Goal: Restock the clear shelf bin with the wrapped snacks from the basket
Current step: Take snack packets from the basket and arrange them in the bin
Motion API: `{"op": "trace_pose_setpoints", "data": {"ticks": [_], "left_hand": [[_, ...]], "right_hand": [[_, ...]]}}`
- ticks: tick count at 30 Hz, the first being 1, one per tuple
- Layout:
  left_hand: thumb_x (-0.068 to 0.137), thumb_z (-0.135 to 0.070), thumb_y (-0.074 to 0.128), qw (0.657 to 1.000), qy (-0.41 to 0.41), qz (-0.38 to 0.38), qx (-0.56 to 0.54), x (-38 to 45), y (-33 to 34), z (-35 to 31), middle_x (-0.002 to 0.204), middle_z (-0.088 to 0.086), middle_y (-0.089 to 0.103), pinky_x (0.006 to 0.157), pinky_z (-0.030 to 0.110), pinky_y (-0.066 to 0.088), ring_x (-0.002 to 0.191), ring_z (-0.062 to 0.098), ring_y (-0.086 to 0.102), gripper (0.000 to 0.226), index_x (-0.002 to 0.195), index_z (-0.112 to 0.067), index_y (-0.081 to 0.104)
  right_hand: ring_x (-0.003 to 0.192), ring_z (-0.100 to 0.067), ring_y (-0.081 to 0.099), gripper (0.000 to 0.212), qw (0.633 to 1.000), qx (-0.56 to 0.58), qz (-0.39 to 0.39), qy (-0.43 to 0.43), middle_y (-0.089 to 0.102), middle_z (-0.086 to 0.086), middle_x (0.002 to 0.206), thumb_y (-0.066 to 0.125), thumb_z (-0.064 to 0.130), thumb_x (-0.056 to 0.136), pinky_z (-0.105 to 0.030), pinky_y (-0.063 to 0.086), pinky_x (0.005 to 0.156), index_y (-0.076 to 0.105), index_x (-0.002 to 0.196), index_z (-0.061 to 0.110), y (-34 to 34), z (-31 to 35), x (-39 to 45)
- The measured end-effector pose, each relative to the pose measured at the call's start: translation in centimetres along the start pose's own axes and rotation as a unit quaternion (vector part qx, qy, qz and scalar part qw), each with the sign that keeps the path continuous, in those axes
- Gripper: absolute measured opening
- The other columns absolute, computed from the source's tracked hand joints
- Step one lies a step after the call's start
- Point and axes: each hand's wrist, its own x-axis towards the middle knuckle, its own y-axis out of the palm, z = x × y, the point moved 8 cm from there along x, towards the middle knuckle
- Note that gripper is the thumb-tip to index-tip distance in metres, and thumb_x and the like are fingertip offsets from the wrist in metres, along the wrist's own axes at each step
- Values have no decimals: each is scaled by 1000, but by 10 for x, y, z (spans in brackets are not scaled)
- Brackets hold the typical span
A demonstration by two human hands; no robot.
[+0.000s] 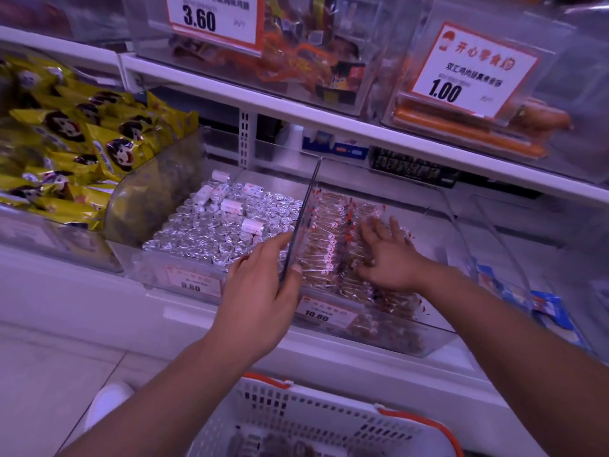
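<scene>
We pinch the lifted clear lid point(304, 219) with our left hand point(260, 291), keeping the clear shelf bin point(461, 328) open | right hand point(389, 255), fingers spread flat, presses wrapped snacks point(329, 255) level at frame centre | basket point(316, 420) waits bottom centre.

Wrapped snacks point(333, 255) lie in the clear shelf bin point(461, 225), right of the foil-sweet bin point(158, 258). The basket point(316, 420) stands before the shelf point(99, 308), below both bins.

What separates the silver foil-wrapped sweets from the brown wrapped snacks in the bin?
In the head view, a clear divider wall stands between the silver sweets and the brown snacks; the left hand grips its near edge.
</scene>
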Motion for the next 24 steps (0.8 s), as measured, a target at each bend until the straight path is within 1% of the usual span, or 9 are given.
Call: {"op": "trace_pose_setpoints", "data": {"ticks": [8,10,12,14,15,17,20,22,24], "left_hand": [[100,-28,51,999,-3,-18,-36,-2,-4,4,147,-3,49,108,47,41,134,19,47,49,148,-24,39],[100,-23,51,999,15,-37,-29,-8,-11,-3,147,-1,47,110,44,39,133,19,46,49,148,-22,40],[98,-16,51,995,61,-76,-16,-18,-21,-15,141,4,50,106,44,40,128,22,48,45,142,-16,46],[92,-9,51,981,158,-112,6,-36,-23,-33,132,9,55,102,44,41,122,26,51,40,132,-10,55],[90,-7,51,970,215,-109,21,-51,-15,-40,128,10,57,100,42,41,118,28,53,38,127,-8,59],[88,-7,50,946,318,-22,56,-90,22,-40,120,10,61,94,42,42,109,30,57,32,117,-8,65],[90,-22,50,898,316,255,170,-167,109,24,116,7,63,93,42,42,103,30,60,32,119,-15,63],[95,-32,46,837,216,412,288,-212,148,104,133,7,56,99,40,38,113,29,57,42,135,-21,53],[98,-40,43,788,107,491,355,-234,169,173,152,14,40,103,41,38,124,33,53,52,147,-24,37]], "right_hand": [[152,-29,-9,97,999,19,-40,-11,-2,-6,166,68,52,84,-50,13,123,10,158,26,-43,11,-34],[149,-31,19,75,986,64,-145,-50,23,-14,161,66,38,90,-38,21,121,31,153,17,-70,26,-63],[130,-28,49,45,930,152,-317,-107,53,-14,139,62,16,91,-33,37,110,55,135,10,-95,39,-117],[108,-13,59,28,858,225,-437,-151,62,0,113,54,5,89,-24,44,94,65,114,11,-85,48,-184],[100,-7,59,25,850,246,-435,-165,60,6,105,51,5,89,-19,43,89,65,108,13,-62,55,-208],[89,-6,59,21,895,260,-318,-174,60,7,96,52,7,88,-18,45,82,65,103,14,16,71,-235],[105,-22,62,40,973,203,70,-90,63,-10,117,58,17,89,-36,50,93,58,128,11,191,74,-252],[130,-31,48,64,947,132,293,7,44,-17,146,56,31,95,-39,42,106,31,150,9,294,47,-272],[132,-36,44,72,927,97,353,78,39,-19,149,51,41,97,-38,42,105,21,154,9,344,21,-278]]}}
